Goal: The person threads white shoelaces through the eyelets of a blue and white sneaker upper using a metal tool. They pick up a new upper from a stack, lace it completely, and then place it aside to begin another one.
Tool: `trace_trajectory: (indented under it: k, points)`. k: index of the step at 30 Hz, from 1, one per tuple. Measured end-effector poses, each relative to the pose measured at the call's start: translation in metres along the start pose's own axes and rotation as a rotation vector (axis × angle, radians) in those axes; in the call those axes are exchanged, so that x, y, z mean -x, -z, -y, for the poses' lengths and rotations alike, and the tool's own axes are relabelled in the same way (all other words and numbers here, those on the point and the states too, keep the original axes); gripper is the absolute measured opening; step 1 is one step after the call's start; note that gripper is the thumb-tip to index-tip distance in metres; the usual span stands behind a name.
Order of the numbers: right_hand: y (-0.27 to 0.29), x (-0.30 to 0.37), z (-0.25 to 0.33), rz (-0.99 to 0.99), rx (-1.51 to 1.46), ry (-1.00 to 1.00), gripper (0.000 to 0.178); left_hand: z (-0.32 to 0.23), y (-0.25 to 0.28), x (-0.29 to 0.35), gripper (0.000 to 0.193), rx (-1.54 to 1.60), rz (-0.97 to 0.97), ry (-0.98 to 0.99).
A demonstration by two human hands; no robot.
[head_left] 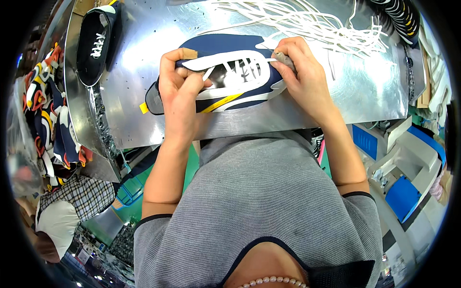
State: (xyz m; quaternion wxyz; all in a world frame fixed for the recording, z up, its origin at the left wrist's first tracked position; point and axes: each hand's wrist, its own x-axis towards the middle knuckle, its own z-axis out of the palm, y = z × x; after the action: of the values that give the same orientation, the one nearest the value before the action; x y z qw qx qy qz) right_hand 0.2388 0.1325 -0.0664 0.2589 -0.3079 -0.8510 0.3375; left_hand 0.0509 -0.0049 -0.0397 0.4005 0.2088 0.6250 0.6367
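1. one navy shoe upper lay on the steel table.
2. left hand fingers pinched its white lace.
3. right hand gripped its end.
4. one loose lace pile behind.
5. a second shoe lay left.

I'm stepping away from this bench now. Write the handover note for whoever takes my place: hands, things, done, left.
Left hand: closed on the heel end of the navy shoe upper, pinching a white lace end at the eyelets.
Right hand: closed on the toe end, steadying it.
The upper lies flat on the metal table; a heap of loose white laces lies behind it, and a second dark upper sits on the far left.
Done: several lace crossings show in the eyelet rows.
Left: lacing looks unfinished; the lace end is not yet tied or tucked.
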Motion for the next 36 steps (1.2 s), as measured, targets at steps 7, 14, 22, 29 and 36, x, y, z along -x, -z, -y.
trace_trajectory:
  k: [7, 14, 22, 29, 36]
  points:
    - [0.027, -0.007, 0.031, -0.123, -0.656, -0.273, 0.012, -0.019, -0.004, 0.032, 0.044, -1.167, 0.222, -0.519]
    - [0.033, 0.049, 0.049, 0.562, -0.056, 0.235, 0.038, -0.003, 0.014, -0.026, 0.015, -0.939, -0.073, -0.818]
    - [-0.018, -0.012, 0.050, 0.114, -0.651, -0.456, 0.020, -0.014, 0.019, -0.020, 0.017, -0.863, 0.017, -0.948]
    - [-0.031, 0.020, 0.059, 0.506, -0.584, -0.435, 0.017, -0.021, 0.015, -0.017, 0.018, -0.871, 0.010, -0.894]
    - [-0.032, -0.007, 0.041, 0.143, -0.732, -0.400, 0.015, -0.006, 0.017, -0.018, 0.024, -1.281, 0.230, -0.595]
